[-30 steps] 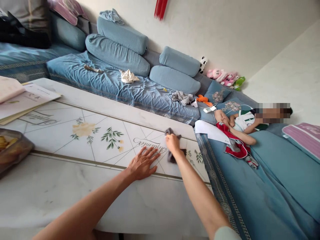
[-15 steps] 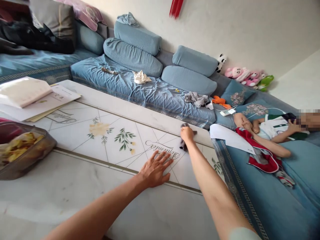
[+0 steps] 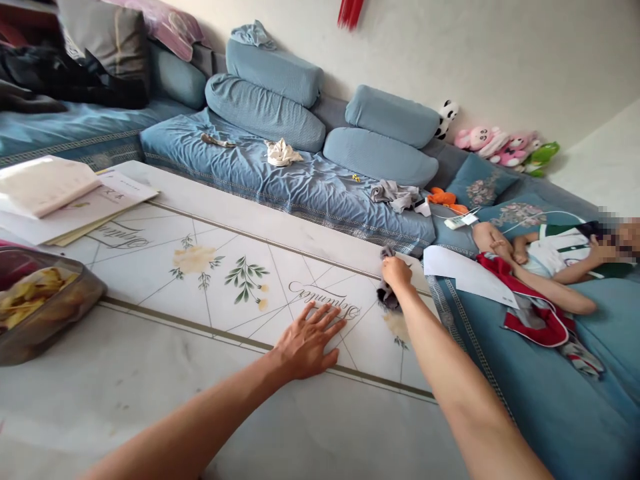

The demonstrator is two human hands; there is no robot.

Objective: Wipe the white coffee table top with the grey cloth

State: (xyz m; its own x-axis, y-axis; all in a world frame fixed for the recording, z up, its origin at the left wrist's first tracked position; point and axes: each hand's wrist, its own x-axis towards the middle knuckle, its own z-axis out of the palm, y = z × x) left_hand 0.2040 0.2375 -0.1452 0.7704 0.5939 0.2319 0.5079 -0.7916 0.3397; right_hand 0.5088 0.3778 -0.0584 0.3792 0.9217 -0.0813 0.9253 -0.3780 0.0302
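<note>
My left hand [image 3: 311, 340] lies flat with fingers spread on the printed table runner [image 3: 280, 280], which has leaves, flowers and lettering. Farther right, my right hand [image 3: 397, 272] is closed around a crumpled dark grey cloth [image 3: 387, 297]. Parts of the cloth stick out above and below the fist, against the runner near the right end of the marble-look table [image 3: 165, 393]. The fingertips of that hand are hidden under it.
On the left stand a container of yellow food pieces [image 3: 45, 300] and some books [image 3: 55, 193]. A blue sofa [image 3: 240, 167] runs behind the table with clothes [image 3: 395, 195] on it. At right, a person [image 3: 550, 257] lies beside white paper [image 3: 465, 273] and a red garment [image 3: 540, 313].
My right hand has moved to the right with the cloth, uncovering a yellow flower print. My left hand stays in place on the runner. The view has shifted slightly.
</note>
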